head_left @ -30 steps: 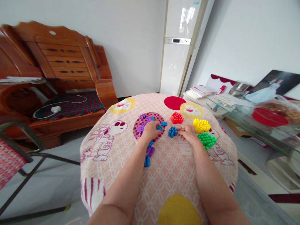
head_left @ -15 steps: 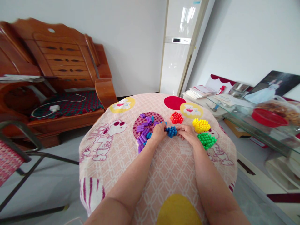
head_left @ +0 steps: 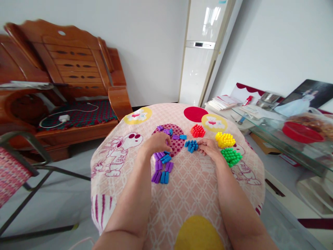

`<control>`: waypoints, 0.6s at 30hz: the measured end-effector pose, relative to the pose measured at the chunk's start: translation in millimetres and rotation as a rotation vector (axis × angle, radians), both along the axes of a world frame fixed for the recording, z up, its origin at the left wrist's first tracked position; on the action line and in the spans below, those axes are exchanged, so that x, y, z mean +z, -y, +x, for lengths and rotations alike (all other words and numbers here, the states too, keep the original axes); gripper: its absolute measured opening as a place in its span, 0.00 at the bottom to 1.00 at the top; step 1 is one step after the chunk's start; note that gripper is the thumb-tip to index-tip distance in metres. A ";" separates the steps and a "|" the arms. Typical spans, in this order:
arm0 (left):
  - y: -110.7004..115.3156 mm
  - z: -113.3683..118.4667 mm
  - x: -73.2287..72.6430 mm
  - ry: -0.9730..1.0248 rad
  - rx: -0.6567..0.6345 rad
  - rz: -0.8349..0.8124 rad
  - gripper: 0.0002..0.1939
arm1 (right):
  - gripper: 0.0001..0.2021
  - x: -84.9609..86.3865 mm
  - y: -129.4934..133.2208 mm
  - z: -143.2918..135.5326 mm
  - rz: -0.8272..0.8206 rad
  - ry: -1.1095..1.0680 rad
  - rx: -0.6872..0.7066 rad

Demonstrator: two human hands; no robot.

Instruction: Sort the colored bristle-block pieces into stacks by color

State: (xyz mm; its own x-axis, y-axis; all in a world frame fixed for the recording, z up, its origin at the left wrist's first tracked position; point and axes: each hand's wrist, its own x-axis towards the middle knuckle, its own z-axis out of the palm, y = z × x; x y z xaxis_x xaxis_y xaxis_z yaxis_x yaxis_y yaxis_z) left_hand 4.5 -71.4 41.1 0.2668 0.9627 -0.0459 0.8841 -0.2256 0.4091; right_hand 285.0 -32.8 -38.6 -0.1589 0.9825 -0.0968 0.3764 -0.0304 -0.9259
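My left hand (head_left: 159,143) hovers over scattered purple plastic pieces (head_left: 158,165), fingers bent and thumb apart, with nothing visible between them. Blue pieces (head_left: 164,177) lie among the purple ones, many in joined pairs. My right hand (head_left: 208,147) is closed at the right edge of a blue cluster of small plastic pieces (head_left: 191,146), its fingertips against it; the grip is partly hidden. Behind sits a red cluster (head_left: 198,131) of the same kind. Beyond my right hand are a yellow cluster (head_left: 225,140) and a green cluster (head_left: 231,157).
A patterned cloth covers the round table (head_left: 187,194). To the right stands a glass-topped table (head_left: 281,139) with a red bowl (head_left: 303,132) and papers. At left are a wooden bench (head_left: 70,69) and a metal-framed chair (head_left: 23,173).
My left hand has left the blue cluster and moved left over the purple pieces, uncovering several purple and blue pieces nearer me. My right hand stays at the blue cluster.
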 end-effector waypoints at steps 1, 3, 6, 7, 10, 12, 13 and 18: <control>2.3 1.8 -0.9 -0.046 -0.032 -0.041 0.12 | 0.11 -0.1 0.0 0.0 0.000 0.002 -0.002; 7.0 9.4 -6.2 -0.146 -0.101 -0.099 0.16 | 0.11 -1.0 -0.6 0.8 -0.002 0.007 -0.003; 13.8 19.4 -14.3 -0.266 -0.165 -0.122 0.17 | 0.11 -3.4 -2.3 2.7 0.005 0.004 0.008; 15.6 20.4 -15.4 -0.283 -0.172 -0.111 0.16 | 0.11 -4.3 -2.9 3.2 0.010 -0.002 0.015; 16.9 18.8 -13.7 -0.214 -0.172 -0.056 0.13 | 0.10 -6.0 -4.2 3.6 0.013 -0.019 0.021; 13.3 19.5 -12.4 -0.042 -0.154 -0.017 0.14 | 0.09 -6.0 -4.5 2.8 0.006 -0.025 0.013; 10.3 21.8 -13.0 0.070 -0.134 0.007 0.14 | 0.08 -5.6 -4.4 2.3 0.003 -0.027 0.009; -7.4 46.9 -31.5 0.367 0.060 0.057 0.16 | 0.07 -0.8 -2.0 0.1 -0.016 -0.017 -0.013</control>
